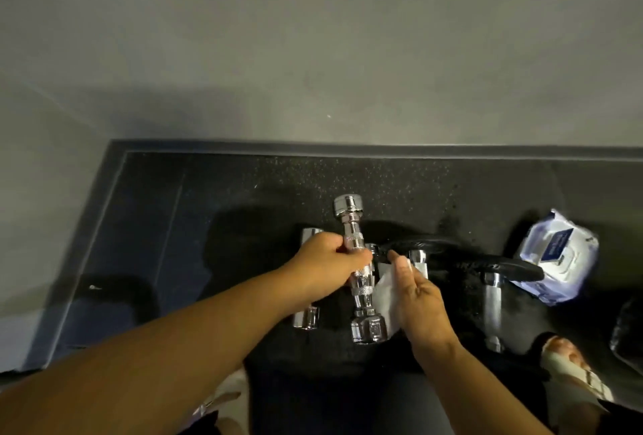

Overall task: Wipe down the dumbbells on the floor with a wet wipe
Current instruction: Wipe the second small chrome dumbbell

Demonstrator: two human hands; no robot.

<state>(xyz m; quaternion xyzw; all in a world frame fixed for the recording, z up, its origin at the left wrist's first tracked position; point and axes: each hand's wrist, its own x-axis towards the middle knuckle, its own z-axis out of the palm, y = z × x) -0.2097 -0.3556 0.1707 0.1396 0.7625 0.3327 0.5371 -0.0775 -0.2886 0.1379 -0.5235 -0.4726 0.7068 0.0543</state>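
Currently I note the main risk at the held dumbbell: my left hand grips only its knurled handle, with the far head pointing to 12 o'clock and the near head to 6. Chrome is slick, and a wet wipe will make it slicker, so I judge that the bar could twist or slip out of that one-handed grip. If it drops, it lands among the other chrome dumbbells, one at 9 o'clock partly under my left wrist and one at 3 o'clock. A foot in a pale sandal sits at 4 o'clock, near enough to be struck. A second risk is the wipe bunching or falling onto the gritty black mat, which would foul it.

Left hand: fingers curled shut around the handle, thumb side uppermost, holding it firmly as far as I can see. I cannot tell whether the near head rests on the mat or hangs just above it.

Right hand: fairly open, fingers extended and loosely spread, palm turned toward the bar. It carries the white wipe against the near half of the dumbbell, just beside the handle. The wipe pack lies at 2 o'clock, well apart from both hands, beyond a dark plate.
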